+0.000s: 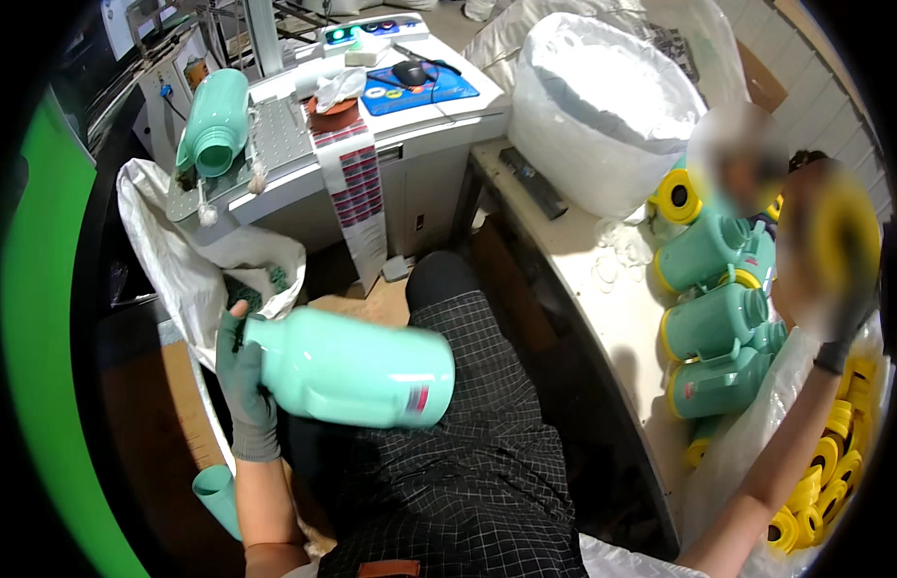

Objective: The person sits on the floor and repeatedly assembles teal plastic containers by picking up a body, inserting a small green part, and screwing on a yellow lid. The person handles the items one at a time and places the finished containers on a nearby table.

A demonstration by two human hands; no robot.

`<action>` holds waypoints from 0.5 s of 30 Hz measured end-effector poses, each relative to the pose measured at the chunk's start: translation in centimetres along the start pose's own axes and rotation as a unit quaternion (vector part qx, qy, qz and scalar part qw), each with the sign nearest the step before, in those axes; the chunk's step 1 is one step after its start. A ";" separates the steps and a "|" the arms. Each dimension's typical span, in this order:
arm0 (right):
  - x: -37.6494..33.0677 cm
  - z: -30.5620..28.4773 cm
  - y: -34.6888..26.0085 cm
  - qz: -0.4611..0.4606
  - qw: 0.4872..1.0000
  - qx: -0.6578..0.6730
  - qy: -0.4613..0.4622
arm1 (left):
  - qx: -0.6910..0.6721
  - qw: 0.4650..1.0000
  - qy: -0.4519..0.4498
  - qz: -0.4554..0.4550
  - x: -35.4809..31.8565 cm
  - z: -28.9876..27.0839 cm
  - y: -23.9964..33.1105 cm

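Observation:
My left hand [244, 385], in a grey glove, is wrapped round the narrow end of a mint-green plastic jug body [357, 371]. The jug lies on its side above my lap, its wide end to the right and a small label near that end. At the far right, my right hand [846, 323] reaches out, dark-gloved, with a yellow round part [850, 236] at its fingers. That part and the fingers are badly blurred. Below it, a plastic bag [747, 482] holds several yellow round parts [822, 482] with dark centres.
Several mint-green jugs with yellow bases [713, 323] lie on the right bench [603, 308]. Behind them stands a big white sack [603, 106]. On the machine table ahead are another jug [217, 120], a label strip [357, 183] and a mouse [410, 73]. A woven sack [169, 231] hangs left.

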State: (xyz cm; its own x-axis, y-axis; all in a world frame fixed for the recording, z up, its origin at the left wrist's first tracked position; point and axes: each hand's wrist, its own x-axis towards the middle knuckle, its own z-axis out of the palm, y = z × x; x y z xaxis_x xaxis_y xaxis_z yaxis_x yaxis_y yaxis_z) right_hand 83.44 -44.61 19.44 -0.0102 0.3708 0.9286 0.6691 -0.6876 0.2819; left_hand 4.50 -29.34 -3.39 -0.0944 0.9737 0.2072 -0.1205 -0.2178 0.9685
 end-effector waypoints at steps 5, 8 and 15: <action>-8.7 4.3 -28.3 -0.122 0.944 0.253 -0.175 | 0.178 0.981 0.067 0.039 -2.9 -2.1 -4.3; -12.5 -5.0 -42.4 0.135 0.643 0.674 -0.339 | 0.002 0.994 0.098 -0.039 -4.7 -0.9 -5.9; -12.8 -19.6 -50.1 0.049 0.486 0.834 -0.255 | -0.149 0.946 0.159 -0.242 -7.4 0.4 -7.2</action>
State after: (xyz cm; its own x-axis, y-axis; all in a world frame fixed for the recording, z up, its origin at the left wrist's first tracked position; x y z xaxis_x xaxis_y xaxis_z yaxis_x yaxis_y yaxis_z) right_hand 35.50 -27.19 -1.85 -0.0158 0.7868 0.6170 0.3233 0.5880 -0.7414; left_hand 6.44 -34.95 -11.83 -0.2448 0.9052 -0.3474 -0.4935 0.1921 0.8483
